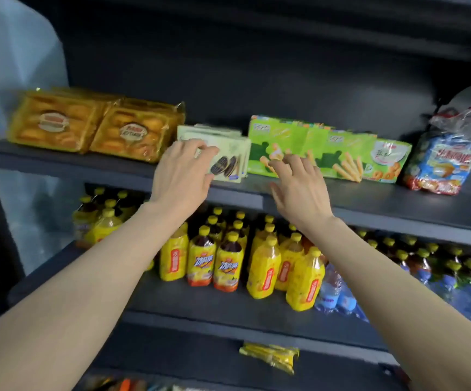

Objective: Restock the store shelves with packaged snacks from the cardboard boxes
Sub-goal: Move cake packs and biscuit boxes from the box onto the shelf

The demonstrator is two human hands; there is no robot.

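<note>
Retail shop interior, shown by tiered dark grey metal display shelving (pixel 369 204) stocked in rows. Upper tier: yellow plastic-wrapped pastry packs (pixel 93 127), pale cream cardboard biscuit boxes (pixel 228 156), bright green cardboard wafer-roll boxes (pixel 313 148), a blue and red crinkled snack bag (pixel 443 162). Lower tier: massed yellow-labelled, yellow-capped drink bottles (pixel 262 266) beside blue-labelled clear water bottles (pixel 338 294).

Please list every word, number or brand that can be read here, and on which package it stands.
"98": large orange digits on the green box at the right end of the upper shelf.
All other print is blurred: orange pastry packs, pale cookie box, green wafer-roll boxes, blue-white bag, yellow bottles.
</note>
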